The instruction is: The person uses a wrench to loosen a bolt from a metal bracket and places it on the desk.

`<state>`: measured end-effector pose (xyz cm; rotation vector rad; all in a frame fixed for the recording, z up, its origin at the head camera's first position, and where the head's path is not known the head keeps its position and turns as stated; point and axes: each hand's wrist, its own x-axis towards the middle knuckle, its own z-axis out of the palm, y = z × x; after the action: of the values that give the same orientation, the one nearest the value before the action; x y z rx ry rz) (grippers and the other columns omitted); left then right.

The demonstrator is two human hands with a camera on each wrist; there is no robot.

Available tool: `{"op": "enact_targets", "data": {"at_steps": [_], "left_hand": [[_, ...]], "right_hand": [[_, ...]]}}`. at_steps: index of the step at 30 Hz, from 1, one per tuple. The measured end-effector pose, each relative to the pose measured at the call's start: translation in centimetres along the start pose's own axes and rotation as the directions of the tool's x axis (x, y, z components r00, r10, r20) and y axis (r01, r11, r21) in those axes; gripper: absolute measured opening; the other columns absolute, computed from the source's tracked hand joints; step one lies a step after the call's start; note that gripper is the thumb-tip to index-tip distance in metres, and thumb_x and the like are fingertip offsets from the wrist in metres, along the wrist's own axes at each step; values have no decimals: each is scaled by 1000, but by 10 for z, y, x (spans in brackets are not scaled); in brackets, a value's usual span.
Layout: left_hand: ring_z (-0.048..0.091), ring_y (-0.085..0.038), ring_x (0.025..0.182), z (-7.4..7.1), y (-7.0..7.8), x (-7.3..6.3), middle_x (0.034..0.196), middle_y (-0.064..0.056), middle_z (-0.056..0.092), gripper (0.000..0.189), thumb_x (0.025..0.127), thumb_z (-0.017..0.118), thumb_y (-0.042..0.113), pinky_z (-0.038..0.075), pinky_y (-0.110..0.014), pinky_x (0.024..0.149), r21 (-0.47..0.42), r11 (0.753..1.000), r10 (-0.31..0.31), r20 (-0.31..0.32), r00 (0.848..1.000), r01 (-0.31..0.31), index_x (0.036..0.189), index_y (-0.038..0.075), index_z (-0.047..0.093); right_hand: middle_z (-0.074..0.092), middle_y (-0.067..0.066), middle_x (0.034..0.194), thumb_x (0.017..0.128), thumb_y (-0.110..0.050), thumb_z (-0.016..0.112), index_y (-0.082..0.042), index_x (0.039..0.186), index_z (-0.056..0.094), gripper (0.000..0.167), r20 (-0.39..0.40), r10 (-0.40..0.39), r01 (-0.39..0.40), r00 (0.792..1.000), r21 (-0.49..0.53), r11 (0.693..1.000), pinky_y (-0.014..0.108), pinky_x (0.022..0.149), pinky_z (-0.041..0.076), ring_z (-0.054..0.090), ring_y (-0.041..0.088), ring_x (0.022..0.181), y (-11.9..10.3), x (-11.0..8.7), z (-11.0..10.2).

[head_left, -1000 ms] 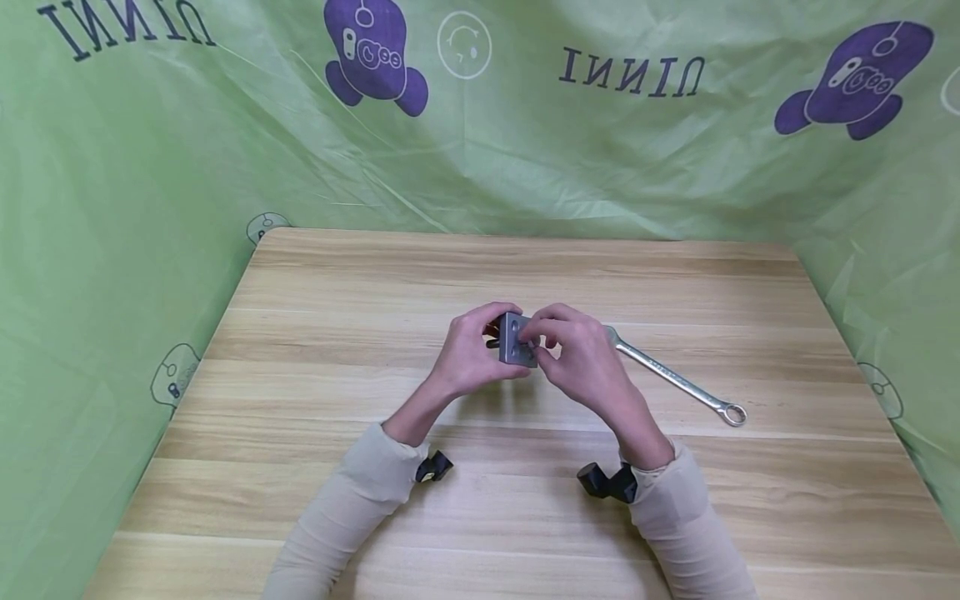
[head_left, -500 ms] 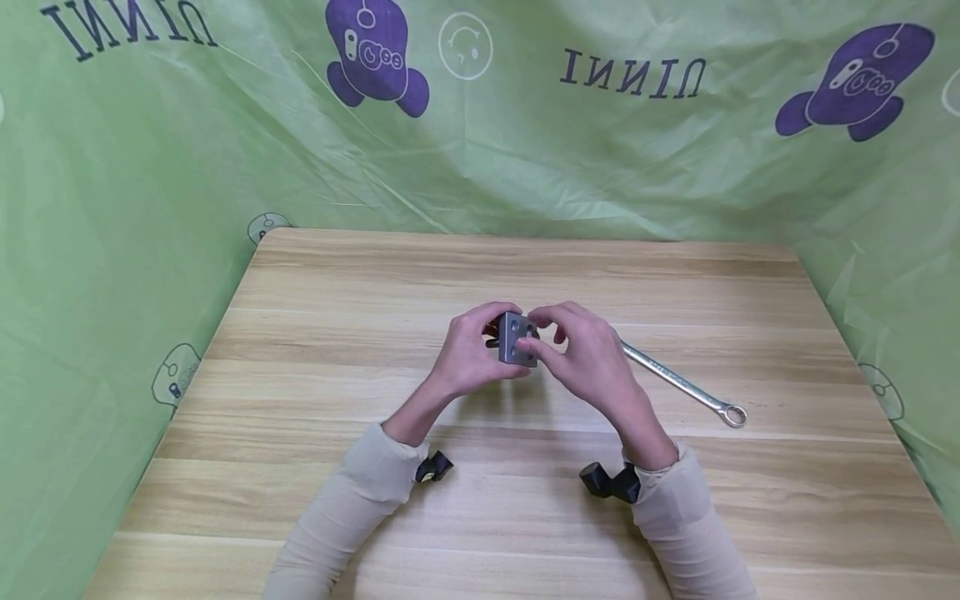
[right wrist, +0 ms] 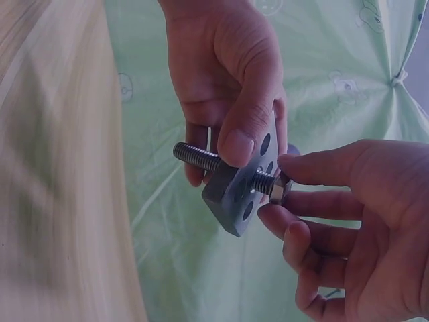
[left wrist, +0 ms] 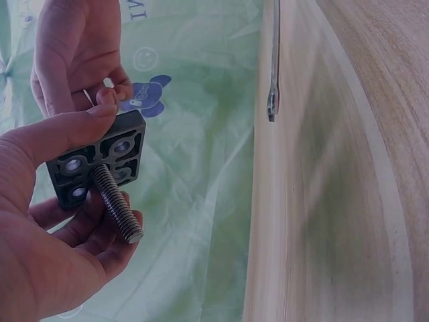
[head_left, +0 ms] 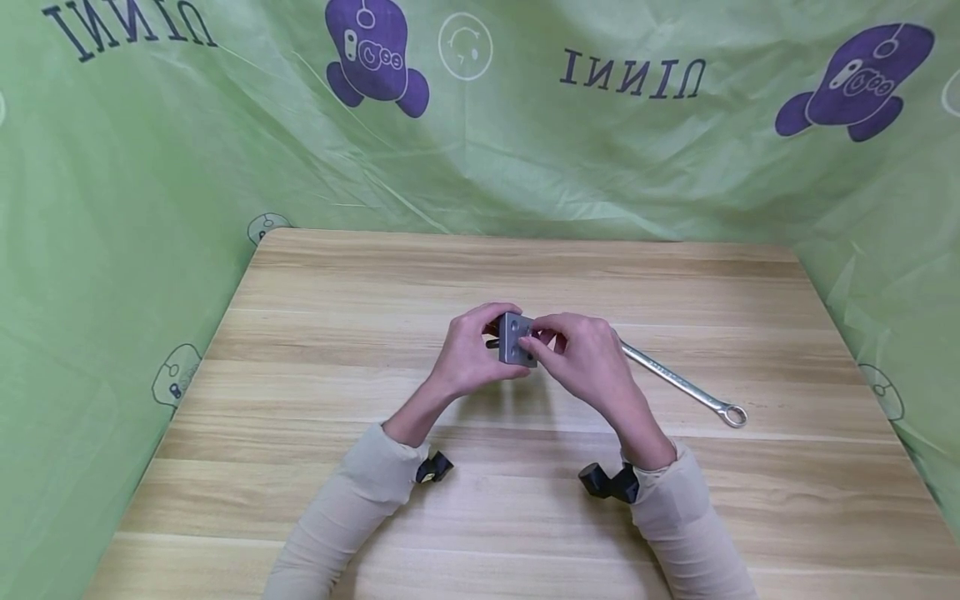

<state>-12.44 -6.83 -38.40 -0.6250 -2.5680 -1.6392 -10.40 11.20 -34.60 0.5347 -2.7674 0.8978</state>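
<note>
My left hand (head_left: 467,350) grips a dark grey square plate (head_left: 510,346) by its edges, above the table. The plate has holes near its corners. A bolt (left wrist: 119,208) runs through its middle; in the left wrist view the threaded end sticks out well past the ribbed back face. My right hand (head_left: 585,358) pinches the bolt's hex head (right wrist: 278,191) between thumb and fingers. In the right wrist view a short stretch of thread shows between the head and the plate's flat face.
A combination wrench (head_left: 675,379) lies on the wooden table (head_left: 375,275) to the right of the hands, its open end hidden behind the right hand. Green printed fabric (head_left: 465,167) hangs behind the table and along both sides. Each wrist wears a small black camera.
The right hand's fingers spread off the bolt head half a second ago and now close on it again. The left hand, the plate and the wrench stay in place.
</note>
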Motion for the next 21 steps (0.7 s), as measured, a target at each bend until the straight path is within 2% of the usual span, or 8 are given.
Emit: {"op": "enact_targets", "data": {"at_steps": [12, 21], "left_hand": [[70, -28, 96, 0, 0, -1, 113, -15, 71, 68, 59, 92, 2, 60, -38, 85, -18, 1000, 6, -12, 1000, -6, 122, 3, 64], [70, -28, 94, 0, 0, 0, 112, -16, 71, 67, 59, 92, 4, 60, -37, 84, -26, 999, 20, -12, 1000, -20, 121, 2, 64]], "right_hand": [[76, 7, 93, 81, -11, 80, -9, 101, 78, 20, -41, -110, 111, 993, 1, 994, 23, 56, 41, 63, 17, 68, 0, -2, -1], [74, 9, 97, 76, 9, 72, -6, 90, 77, 21, -82, -190, 194, 978, 48, 980, 29, 61, 53, 65, 19, 72, 1, -1, 1]]}}
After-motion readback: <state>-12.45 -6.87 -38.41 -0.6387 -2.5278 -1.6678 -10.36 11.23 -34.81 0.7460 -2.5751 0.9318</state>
